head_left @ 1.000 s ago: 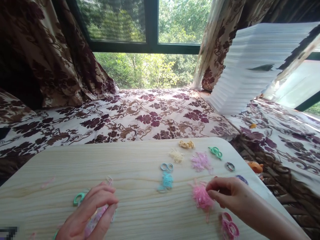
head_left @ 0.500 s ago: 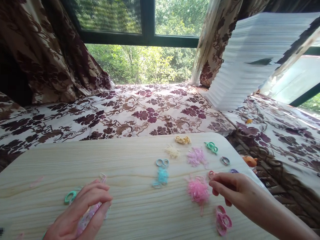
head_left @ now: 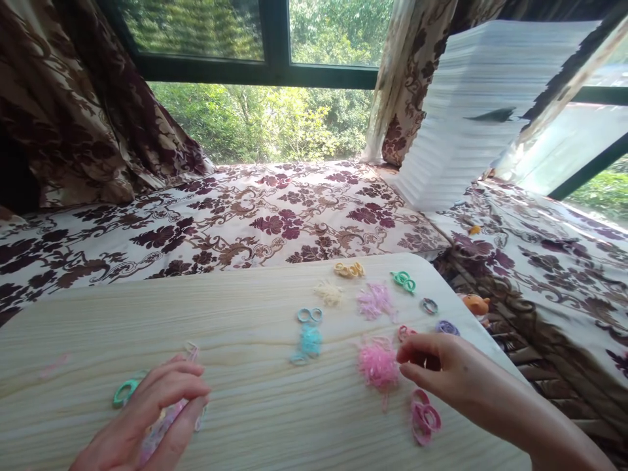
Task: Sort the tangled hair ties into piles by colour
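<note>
My left hand (head_left: 157, 409) is curled over a small heap of pastel elastic bands (head_left: 164, 422) on the wooden table. Its thumb and fingertips come together around the heap, which shows through the gap between them. A green hair tie (head_left: 125, 392) lies just left of that hand, and a few pale bands (head_left: 191, 351) stick out beyond its fingers. At the right, my right hand (head_left: 432, 363) hovers by a pile of pink elastic bands (head_left: 377, 363), thumb and index finger slightly apart, nothing visible between them. Close to its fingertips is a red hair tie (head_left: 405, 332).
Pink hair ties (head_left: 424, 418) lie nearest me at right. Farther back are blue bands (head_left: 309, 340), cream bands (head_left: 328, 292), lilac bands (head_left: 375, 301), yellow ties (head_left: 349, 269), green ties (head_left: 403, 281) and a purple tie (head_left: 447, 327). An orange toy (head_left: 475, 303) is past the table's right edge.
The whole scene has shifted a little left as the camera turned. My right thumb and index finger have parted, and more of the purple tie shows. My left hand keeps its pose.
</note>
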